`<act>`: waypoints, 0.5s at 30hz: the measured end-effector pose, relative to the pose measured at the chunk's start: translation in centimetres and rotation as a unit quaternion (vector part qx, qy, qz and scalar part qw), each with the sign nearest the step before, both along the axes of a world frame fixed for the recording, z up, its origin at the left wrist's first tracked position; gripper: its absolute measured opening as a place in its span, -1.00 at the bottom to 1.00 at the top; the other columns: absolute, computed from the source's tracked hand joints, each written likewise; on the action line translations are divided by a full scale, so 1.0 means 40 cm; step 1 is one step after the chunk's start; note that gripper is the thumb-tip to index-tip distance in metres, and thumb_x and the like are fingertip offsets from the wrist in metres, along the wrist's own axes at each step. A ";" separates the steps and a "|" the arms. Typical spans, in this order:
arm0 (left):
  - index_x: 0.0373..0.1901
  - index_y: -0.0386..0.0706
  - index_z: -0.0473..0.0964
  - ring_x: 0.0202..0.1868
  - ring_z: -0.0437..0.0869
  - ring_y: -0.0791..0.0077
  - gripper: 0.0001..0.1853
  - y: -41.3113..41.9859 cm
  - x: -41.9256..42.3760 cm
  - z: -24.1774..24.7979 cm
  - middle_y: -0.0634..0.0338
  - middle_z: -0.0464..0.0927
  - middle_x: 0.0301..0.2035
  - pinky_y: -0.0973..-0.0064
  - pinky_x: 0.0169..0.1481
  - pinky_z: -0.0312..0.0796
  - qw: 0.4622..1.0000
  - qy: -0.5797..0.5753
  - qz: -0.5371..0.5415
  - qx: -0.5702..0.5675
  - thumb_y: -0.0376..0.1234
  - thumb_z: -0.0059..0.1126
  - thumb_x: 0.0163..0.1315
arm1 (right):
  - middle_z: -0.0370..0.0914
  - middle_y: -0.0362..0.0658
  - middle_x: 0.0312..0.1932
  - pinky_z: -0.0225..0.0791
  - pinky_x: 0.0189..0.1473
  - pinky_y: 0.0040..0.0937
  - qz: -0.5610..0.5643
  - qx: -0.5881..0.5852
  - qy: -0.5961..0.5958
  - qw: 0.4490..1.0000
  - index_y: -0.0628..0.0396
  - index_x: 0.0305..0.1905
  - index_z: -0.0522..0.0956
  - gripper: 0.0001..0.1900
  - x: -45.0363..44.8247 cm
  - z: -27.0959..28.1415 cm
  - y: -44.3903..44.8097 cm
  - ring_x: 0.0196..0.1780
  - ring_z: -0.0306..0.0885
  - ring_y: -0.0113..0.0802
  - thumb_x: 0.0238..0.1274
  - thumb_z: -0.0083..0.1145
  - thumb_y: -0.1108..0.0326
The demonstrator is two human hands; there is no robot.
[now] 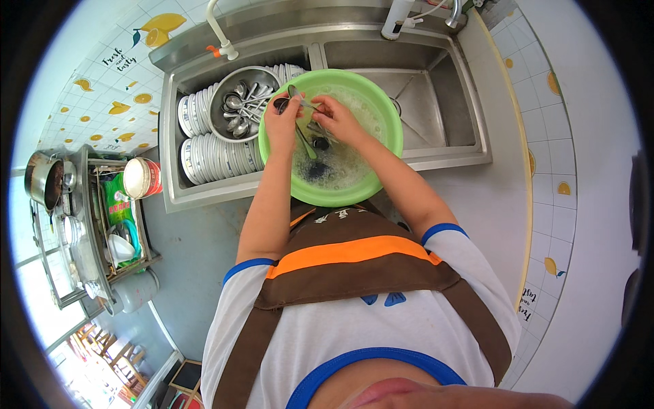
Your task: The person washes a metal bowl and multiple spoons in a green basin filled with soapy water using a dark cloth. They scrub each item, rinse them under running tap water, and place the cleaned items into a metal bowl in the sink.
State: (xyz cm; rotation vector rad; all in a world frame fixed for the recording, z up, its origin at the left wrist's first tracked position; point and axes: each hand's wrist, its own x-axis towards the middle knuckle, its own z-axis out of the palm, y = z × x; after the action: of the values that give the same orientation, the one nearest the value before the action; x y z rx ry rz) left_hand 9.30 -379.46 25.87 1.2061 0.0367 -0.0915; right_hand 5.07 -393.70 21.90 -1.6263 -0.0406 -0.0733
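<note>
My left hand (282, 124) grips a metal spoon (293, 92) over the left side of a green plastic basin (393, 122). A dark round utensil head (280, 104) also shows at that hand; whether it is a spoon or a ladle I cannot tell. The fingers of my right hand (337, 118) pinch the spoon's handle from the other side. Foamy water (357, 158) fills the basin, with dark utensils (320, 143) partly under the suds. Left of the basin, a steel bowl (219, 125) holds several metal spoons (234, 102).
Stacked white plates (219, 159) stand on edge in the left sink compartment. The right sink compartment (416, 112) lies beyond the basin. A white faucet (219, 33) with an orange handle rises behind the sink. To the left are a bucket (138, 178) and a metal rack (94, 220).
</note>
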 end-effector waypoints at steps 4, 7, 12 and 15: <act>-0.26 -0.33 0.55 -0.48 0.54 0.58 -0.78 0.013 0.020 -0.039 0.23 0.59 -0.47 0.60 -0.34 0.40 0.998 0.032 -0.033 -0.054 -0.38 0.31 0.15 | 0.55 -0.24 -0.36 0.35 -0.20 -0.48 0.114 -0.068 0.019 0.991 0.22 -0.26 0.54 -0.82 0.032 0.029 -0.004 -0.29 0.44 -0.55 0.35 0.06 0.32; -0.29 -0.32 0.54 -0.47 0.58 0.50 -0.83 0.013 0.023 -0.046 0.19 0.58 -0.51 0.58 -0.39 0.40 0.994 0.060 -0.031 -0.082 -0.40 0.29 0.17 | 0.54 -0.22 -0.43 0.35 -0.22 -0.47 0.129 -0.028 0.010 0.991 0.22 -0.27 0.55 -0.80 0.034 0.025 0.005 -0.34 0.45 -0.51 0.33 0.09 0.28; -0.30 -0.35 0.47 -0.47 0.63 0.32 -0.86 0.050 0.086 -0.007 0.07 0.56 -0.48 0.40 -0.35 0.54 0.991 0.047 0.057 -0.112 -0.42 0.16 0.27 | 0.56 -0.12 -0.28 0.36 -0.15 -0.35 0.145 -0.206 -0.031 0.967 0.16 -0.18 0.56 -0.83 0.015 -0.043 -0.048 -0.23 0.50 -0.32 0.25 0.12 0.30; -0.27 -0.35 0.43 -0.48 0.62 0.32 -0.86 0.150 0.197 0.002 0.03 0.55 -0.49 0.43 -0.42 0.49 0.986 0.034 0.118 -0.112 -0.42 0.11 0.30 | 0.52 -0.10 -0.06 0.27 0.07 -0.11 0.094 -0.370 -0.056 0.923 0.09 -0.06 0.54 -0.77 -0.036 -0.049 -0.082 0.02 0.45 -0.19 0.19 0.14 0.31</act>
State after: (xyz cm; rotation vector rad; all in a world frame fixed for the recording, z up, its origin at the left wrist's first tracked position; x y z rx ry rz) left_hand 17.16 -373.47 25.95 0.9658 0.2240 0.0701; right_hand 3.62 -397.00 19.92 -2.3651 -0.3488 0.0002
